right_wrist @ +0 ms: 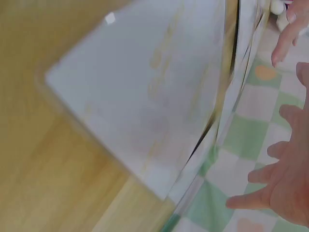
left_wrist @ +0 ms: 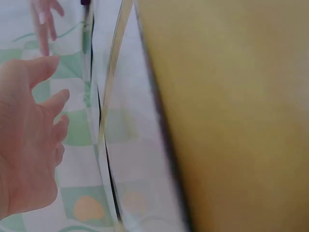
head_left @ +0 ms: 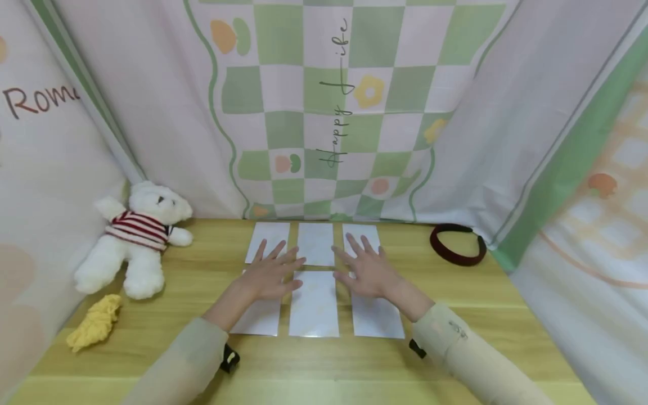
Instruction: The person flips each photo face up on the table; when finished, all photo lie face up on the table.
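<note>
White rectangular cards lie in two rows of three on the wooden table. My left hand (head_left: 270, 275), fingers spread and palm down, is over the left column, overlapping the back left card (head_left: 265, 232) and front left card (head_left: 257, 320). Across from it my right hand (head_left: 372, 273) spreads its fingers above the back right card (head_left: 365, 229) and front right card (head_left: 379, 322). Between them the back middle card (head_left: 316, 247) and front middle card (head_left: 314, 306) show fully. Both wrist views show the hands raised off the tabletop, holding nothing. Faint yellowish marks show on a card (right_wrist: 130, 82) in the right wrist view.
A white teddy bear (head_left: 136, 230) in a striped shirt lies at the left, with a crumpled yellow cloth-like piece (head_left: 95, 323) in front of it. A dark red headband (head_left: 458, 259) lies at the back right. Patterned curtains (head_left: 324, 112) hang behind the wooden table (head_left: 324, 371).
</note>
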A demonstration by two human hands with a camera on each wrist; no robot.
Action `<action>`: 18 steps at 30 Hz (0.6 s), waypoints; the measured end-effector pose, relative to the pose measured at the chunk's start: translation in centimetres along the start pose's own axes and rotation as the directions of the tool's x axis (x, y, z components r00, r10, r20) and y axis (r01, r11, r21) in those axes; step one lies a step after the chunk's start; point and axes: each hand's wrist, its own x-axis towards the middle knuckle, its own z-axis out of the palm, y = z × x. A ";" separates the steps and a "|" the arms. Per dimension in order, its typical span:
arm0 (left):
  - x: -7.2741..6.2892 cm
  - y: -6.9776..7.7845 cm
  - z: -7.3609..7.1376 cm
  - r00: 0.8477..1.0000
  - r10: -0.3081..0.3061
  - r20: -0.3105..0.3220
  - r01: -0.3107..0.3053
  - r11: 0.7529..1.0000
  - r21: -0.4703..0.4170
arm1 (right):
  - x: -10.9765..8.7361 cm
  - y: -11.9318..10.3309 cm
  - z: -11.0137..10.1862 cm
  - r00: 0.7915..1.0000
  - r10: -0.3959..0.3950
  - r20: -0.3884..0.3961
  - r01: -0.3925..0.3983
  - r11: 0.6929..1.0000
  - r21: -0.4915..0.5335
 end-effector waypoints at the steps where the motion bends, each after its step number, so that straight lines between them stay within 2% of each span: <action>1: 0.5 0.1 -0.1 1.000 0.001 0.010 -0.002 1.000 0.012 | 0.1 0.4 0.0 1.000 0.015 -0.005 -0.015 1.000 -0.007; 4: 2.2 0.5 -0.5 0.999 -0.003 0.033 0.002 0.999 0.032 | 0.5 1.7 -0.3 0.994 0.100 -0.034 -0.101 0.995 -0.015; 6: 3.5 1.0 -0.9 0.999 -0.007 0.042 0.005 0.999 0.040 | 0.9 2.6 -0.5 0.981 0.180 -0.078 -0.183 0.983 -0.032; 10: 6.6 2.0 -1.0 0.999 0.008 0.040 -0.009 1.000 0.021 | 2.1 3.7 -1.2 0.923 0.366 -0.121 -0.370 0.929 -0.012; 14: 9.5 3.5 -0.5 0.998 0.022 0.052 -0.021 1.000 -0.023 | 3.2 4.7 -1.2 0.858 0.511 -0.052 -0.506 0.859 0.080; 18: 11.1 4.8 -0.3 0.998 0.010 0.063 -0.008 0.999 -0.037 | 3.6 5.0 -0.5 0.806 0.590 0.047 -0.591 0.797 0.127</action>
